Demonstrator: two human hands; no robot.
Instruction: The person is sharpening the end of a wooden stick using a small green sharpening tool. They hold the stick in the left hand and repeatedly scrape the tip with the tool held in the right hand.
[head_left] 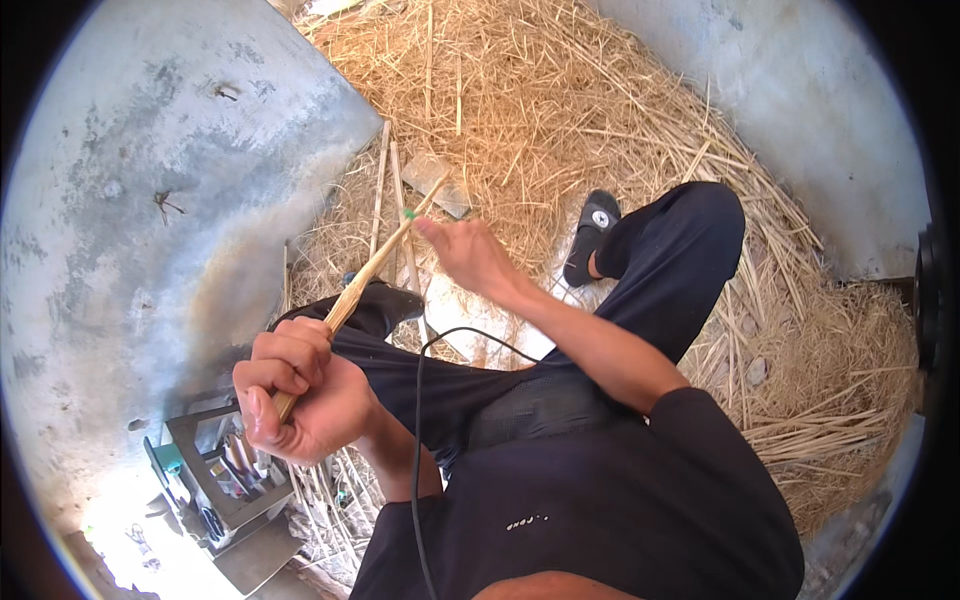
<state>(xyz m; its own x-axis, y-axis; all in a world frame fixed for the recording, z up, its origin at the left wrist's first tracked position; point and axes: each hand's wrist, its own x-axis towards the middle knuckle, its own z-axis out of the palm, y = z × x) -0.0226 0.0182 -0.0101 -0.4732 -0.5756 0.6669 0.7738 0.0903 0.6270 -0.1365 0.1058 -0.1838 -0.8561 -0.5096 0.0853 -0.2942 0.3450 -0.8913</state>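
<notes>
My left hand [305, 390] is wrapped round the thick end of a slim bundle of pale dry stalks [362, 285]. The bundle slants up and to the right and narrows toward its far tip. A small green band or bit [409, 214] shows on it near that tip. Beside this green spot is my right hand [470, 257], its fingers curled and the thumb close against the stalks. Its other fingertips are hidden, so what it pinches cannot be made out.
Loose straw [520, 110] covers the floor ahead and to the right. Longer stalks [383, 190] lie beyond my legs. A worn wall [150, 200] stands at left, another [800, 120] at far right. A dark cable [417, 450] crosses my lap; a box-like frame holding small items [215, 470] sits lower left.
</notes>
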